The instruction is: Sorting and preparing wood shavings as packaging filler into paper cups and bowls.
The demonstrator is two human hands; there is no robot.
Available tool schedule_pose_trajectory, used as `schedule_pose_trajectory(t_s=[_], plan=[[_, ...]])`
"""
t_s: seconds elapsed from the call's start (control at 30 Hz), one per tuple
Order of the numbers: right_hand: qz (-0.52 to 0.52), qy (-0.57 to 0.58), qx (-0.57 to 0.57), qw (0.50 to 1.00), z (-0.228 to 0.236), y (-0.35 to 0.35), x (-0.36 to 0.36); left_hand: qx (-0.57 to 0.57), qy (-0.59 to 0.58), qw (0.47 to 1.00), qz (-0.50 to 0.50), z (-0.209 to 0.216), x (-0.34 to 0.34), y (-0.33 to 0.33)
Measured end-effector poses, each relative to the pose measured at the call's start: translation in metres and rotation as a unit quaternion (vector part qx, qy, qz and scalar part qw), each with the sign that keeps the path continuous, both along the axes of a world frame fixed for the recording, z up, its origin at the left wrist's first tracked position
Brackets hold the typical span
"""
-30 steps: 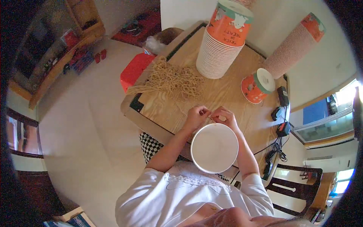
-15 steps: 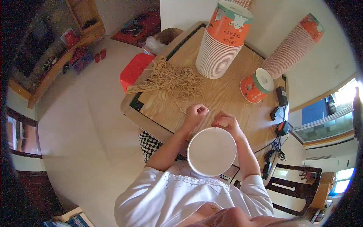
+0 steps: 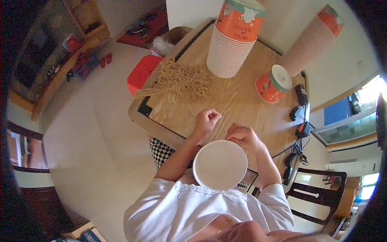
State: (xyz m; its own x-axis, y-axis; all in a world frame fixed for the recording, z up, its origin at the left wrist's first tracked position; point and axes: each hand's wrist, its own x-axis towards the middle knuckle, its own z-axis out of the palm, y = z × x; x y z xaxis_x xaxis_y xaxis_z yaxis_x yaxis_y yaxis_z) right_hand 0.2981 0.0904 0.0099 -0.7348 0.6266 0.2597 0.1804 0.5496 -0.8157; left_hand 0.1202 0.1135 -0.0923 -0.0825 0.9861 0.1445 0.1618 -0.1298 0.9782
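Observation:
A white paper bucket [image 3: 220, 165] rests against my front, its round opening facing up toward me. My right hand [image 3: 243, 135] is closed at its far rim, thumb and fingers pinching there. Just left of it, my left hand [image 3: 206, 122] is closed in a pinch on a thin tan cord [image 3: 222, 122]. The cord runs from those fingertips toward the right hand and the rim; how it meets the bucket is too small to tell. A loose heap of the same tan cords [image 3: 185, 82] lies on the table beyond my left hand.
On the wooden table [image 3: 242, 107] stand a tall stack of upturned paper buckets [image 3: 231, 52], another long stack [image 3: 310, 44] and a single orange bucket [image 3: 274, 84]. Black adapters and cables [image 3: 301, 129] line the right edge. A red stool [image 3: 144, 72] and a dark chair [image 3: 316, 195] flank the table.
The bucket has shifted slightly left and tilted. My right fingers have come round onto its rim, and the cord between my hands now shows stretched out. The whole view has shifted a little.

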Motion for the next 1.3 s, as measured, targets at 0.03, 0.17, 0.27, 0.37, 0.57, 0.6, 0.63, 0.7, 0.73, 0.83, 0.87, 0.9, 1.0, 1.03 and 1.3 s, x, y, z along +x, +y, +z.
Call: schedule_pose_trajectory(t_s=[0.03,0.17,0.27,0.37,0.57,0.6,0.63,0.7,0.73,0.83,0.87,0.9,1.0,1.03,1.3], plan=[[-0.008,-0.008,-0.011,1.000,0.003,-0.002,-0.001,-0.012,0.006,1.000,0.003,0.001,-0.001,0.000],[0.001,0.002,-0.011,1.000,0.002,-0.006,0.001,-0.006,0.027,0.999,-0.016,0.008,-0.003,-0.002],[0.010,-0.003,-0.009,1.000,0.008,-0.007,-0.001,-0.009,0.006,1.000,-0.014,0.007,-0.004,-0.004],[0.016,-0.012,-0.036,0.999,0.007,-0.007,0.007,-0.042,-0.011,0.999,-0.020,0.006,-0.006,-0.001],[-0.010,-0.068,-0.098,0.993,0.025,-0.012,0.011,-0.068,-0.098,0.991,-0.059,0.024,-0.020,0.001],[-0.009,-0.065,-0.097,0.993,0.025,-0.012,0.011,-0.048,-0.126,0.989,-0.061,0.028,-0.025,0.001],[-0.047,-0.080,-0.035,0.995,0.026,-0.010,0.014,-0.028,-0.155,0.985,-0.069,0.040,-0.029,0.002],[-0.132,-0.099,0.017,0.986,0.034,-0.008,0.017,-0.063,-0.164,0.982,-0.072,0.071,-0.052,-0.008],[-0.163,-0.116,0.049,0.979,0.029,0.001,0.028,-0.096,-0.203,0.971,-0.080,0.089,-0.061,-0.013],[-0.281,-0.187,0.045,0.940,0.032,0.012,0.041,-0.063,-0.330,0.932,-0.134,0.112,-0.085,-0.027],[-0.304,-0.194,0.046,0.932,0.034,0.013,0.043,-0.074,-0.346,0.927,-0.122,0.120,-0.091,-0.034],[-0.305,-0.214,0.026,0.928,0.034,0.013,0.044,-0.074,-0.344,0.928,-0.122,0.123,-0.093,-0.037],[-0.260,-0.298,-0.037,0.918,0.041,-0.002,0.040,0.021,-0.409,0.894,-0.179,0.130,-0.096,-0.045],[-0.253,-0.293,-0.037,0.921,0.045,-0.009,0.038,0.035,-0.437,0.877,-0.198,0.133,-0.098,-0.049],[-0.164,0.014,0.515,0.841,0.153,-0.108,0.028,0.091,-0.338,0.915,-0.199,0.137,-0.081,-0.057]])
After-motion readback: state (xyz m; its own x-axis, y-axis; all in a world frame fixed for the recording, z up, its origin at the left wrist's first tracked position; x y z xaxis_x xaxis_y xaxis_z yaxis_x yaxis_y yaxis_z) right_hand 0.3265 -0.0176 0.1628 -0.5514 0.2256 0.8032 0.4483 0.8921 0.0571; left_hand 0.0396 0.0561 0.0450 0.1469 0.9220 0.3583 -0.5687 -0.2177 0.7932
